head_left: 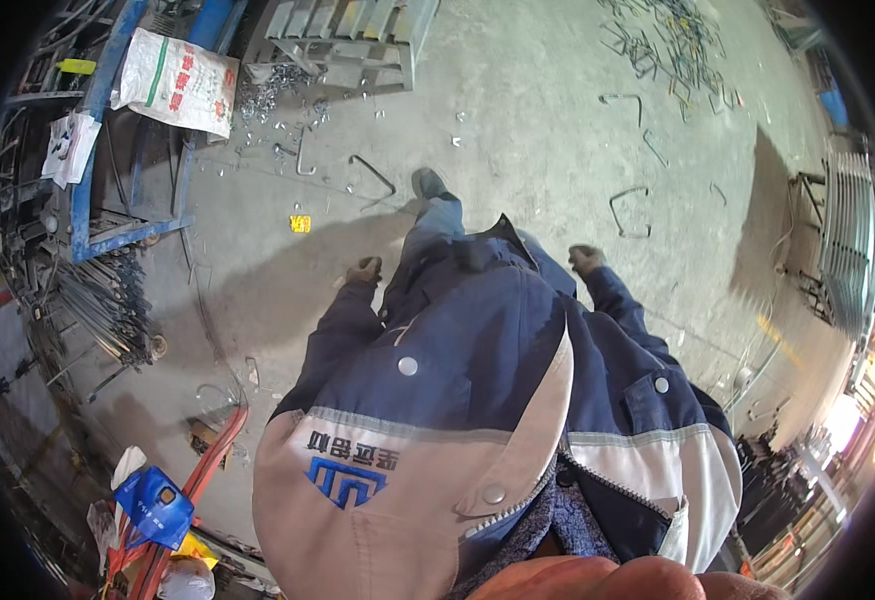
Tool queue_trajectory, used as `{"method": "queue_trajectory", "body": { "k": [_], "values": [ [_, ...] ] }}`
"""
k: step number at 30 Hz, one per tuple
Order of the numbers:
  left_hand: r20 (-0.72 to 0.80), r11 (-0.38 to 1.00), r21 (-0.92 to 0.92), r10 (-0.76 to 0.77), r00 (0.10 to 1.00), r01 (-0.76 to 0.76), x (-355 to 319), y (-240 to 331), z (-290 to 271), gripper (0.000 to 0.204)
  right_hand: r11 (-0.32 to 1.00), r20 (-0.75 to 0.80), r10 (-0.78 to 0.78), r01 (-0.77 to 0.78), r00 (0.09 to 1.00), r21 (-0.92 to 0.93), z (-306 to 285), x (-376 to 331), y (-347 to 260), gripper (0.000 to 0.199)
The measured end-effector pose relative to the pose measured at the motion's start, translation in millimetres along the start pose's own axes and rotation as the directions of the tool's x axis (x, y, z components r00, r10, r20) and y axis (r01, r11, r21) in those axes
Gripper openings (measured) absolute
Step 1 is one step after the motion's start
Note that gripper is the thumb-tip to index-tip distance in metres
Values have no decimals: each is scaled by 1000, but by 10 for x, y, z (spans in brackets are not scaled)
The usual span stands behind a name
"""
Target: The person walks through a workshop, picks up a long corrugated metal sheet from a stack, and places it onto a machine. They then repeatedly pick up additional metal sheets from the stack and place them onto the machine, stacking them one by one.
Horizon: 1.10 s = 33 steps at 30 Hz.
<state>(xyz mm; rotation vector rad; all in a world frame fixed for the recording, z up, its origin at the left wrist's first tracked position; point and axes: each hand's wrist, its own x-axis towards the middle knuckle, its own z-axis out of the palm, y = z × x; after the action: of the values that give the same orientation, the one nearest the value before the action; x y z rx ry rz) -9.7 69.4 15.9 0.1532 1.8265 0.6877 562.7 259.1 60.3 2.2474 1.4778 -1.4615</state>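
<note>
My left hand (pixel 365 271) hangs beside my left thigh, fingers loosely curled in, with nothing showing in it. On the other side my right hand (pixel 586 259) hangs away from the jacket hem, its fingers curled too and nothing seen in them. Both hands are small and dark here. My dark blue and beige work jacket (pixel 478 350) fills the middle. One shoe (pixel 429 183) is ahead of me on the concrete floor. Nearest to the right hand lies a bent metal rod (pixel 618 212); a yellow packet (pixel 301 224) lies to the left of my left hand.
Ahead stand a metal rack (pixel 353 35) and scattered small metal parts (pixel 276 92). A white sack (pixel 180 84) lies by a blue frame (pixel 85 190) at left. Bundled rods (pixel 108 305) lie below it. More bent rods (pixel 673 50) lie far right, near curved metal bars (pixel 848 240).
</note>
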Motion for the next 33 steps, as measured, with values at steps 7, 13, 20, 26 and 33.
{"method": "queue_trajectory", "body": {
  "k": [7, 13, 20, 26, 33],
  "values": [
    [-88, 999, -39, -17, 996, 13, 204, 1053, -630, 39, 994, -64, 111, -112, 992, -17, -294, 1025, -748, 41],
    [-251, 994, 95, -29, 967, 55, -209, 1137, -667, 32, 988, 51, -144, 141, 988, 55, 11, 1626, -1767, 41],
    [-265, 995, 95, 60, 962, -36, -95, 1572, -197, 37, 985, 224, -168, 170, 960, 11, 94, 1698, -2327, 38],
    [-218, 974, 211, -34, 975, 81, -268, 1978, 26, 43, 998, 191, 56, -55, 980, -10, -378, 2352, -2274, 37],
    [-143, 949, 301, -48, 989, 90, 472, 3453, 625, 45, 983, 116, 0, -21, 993, 181, -1058, 3435, -2402, 37]
  ]
}}
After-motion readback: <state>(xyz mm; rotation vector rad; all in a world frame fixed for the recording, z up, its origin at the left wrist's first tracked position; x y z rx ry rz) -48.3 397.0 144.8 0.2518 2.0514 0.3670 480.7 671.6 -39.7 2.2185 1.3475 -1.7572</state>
